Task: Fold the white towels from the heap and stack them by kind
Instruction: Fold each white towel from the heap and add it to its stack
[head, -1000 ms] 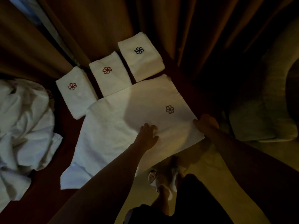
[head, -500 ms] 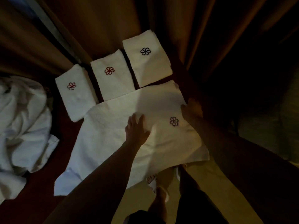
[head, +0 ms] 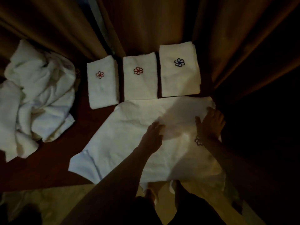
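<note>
On the dark red table [head: 48,159], just in front of three folded stacks, lies the spread white towel [head: 123,143], creased, its near edge hanging over the table's rim, a dark flower mark half hidden by the right wrist. Left hand [head: 153,135] and right hand [head: 211,124] press flat on it, fingers straight. At far left sits the rumpled heap [head: 35,98].
</note>
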### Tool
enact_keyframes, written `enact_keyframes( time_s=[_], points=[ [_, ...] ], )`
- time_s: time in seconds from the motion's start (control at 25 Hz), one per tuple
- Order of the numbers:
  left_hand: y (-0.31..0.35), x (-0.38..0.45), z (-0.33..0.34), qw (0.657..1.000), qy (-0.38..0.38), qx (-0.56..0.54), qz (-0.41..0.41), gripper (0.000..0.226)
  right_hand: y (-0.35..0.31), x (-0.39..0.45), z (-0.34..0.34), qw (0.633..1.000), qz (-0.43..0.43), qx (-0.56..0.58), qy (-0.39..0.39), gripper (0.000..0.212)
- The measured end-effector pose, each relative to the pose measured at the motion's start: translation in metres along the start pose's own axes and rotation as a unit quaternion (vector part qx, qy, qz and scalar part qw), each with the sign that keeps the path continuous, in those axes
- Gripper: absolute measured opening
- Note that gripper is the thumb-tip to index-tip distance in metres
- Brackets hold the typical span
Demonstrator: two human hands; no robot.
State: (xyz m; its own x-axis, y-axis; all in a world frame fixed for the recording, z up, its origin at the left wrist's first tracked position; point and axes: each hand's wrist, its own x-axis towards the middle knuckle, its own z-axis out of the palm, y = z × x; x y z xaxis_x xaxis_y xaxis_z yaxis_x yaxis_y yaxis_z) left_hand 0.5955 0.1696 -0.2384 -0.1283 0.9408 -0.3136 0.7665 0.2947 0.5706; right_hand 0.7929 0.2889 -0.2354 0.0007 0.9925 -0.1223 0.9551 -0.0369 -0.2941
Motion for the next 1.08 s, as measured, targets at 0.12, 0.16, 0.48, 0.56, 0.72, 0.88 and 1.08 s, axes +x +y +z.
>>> enact_keyframes(
  time_s=[0.12, 0.16, 0.48, 0.56, 0.72, 0.88, 1.08],
  points=[
    [-0.017, -0.023, -0.013, 0.999, 0.029, 0.018, -0.037, 0.044, -0.055, -0.038, 0.018, 0.988, -0.105, 0.055, -0.093, 0.048],
    [-0.030, -0.031, -0.019, 0.998, 0.043, 0.031, -0.044, 0.044, -0.074, -0.049, 0.026, 0.980, -0.136, 0.050, -0.136, 0.046],
    [-0.157, -0.076, -0.100, 0.972, 0.113, 0.060, -0.196, 0.056, -0.194, -0.102, 0.070, 0.954, -0.203, -0.056, -0.215, 0.050],
    [-0.184, -0.081, -0.115, 0.964, 0.081, 0.055, -0.249, 0.064, -0.220, -0.114, 0.078, 0.951, -0.205, -0.048, -0.226, 0.051],
    [-0.222, -0.077, -0.136, 0.968, -0.014, 0.012, -0.249, 0.042, -0.266, -0.138, 0.095, 0.953, -0.205, -0.029, -0.221, 0.057],
    [-0.235, -0.071, -0.153, 0.949, -0.023, -0.246, -0.197, 0.027, -0.302, -0.148, 0.101, 0.940, -0.207, -0.039, -0.268, 0.060],
    [-0.238, -0.075, -0.174, 0.837, -0.098, -0.430, -0.324, 0.019, -0.319, -0.141, 0.107, 0.945, -0.254, -0.089, -0.188, 0.067]
  ],
)
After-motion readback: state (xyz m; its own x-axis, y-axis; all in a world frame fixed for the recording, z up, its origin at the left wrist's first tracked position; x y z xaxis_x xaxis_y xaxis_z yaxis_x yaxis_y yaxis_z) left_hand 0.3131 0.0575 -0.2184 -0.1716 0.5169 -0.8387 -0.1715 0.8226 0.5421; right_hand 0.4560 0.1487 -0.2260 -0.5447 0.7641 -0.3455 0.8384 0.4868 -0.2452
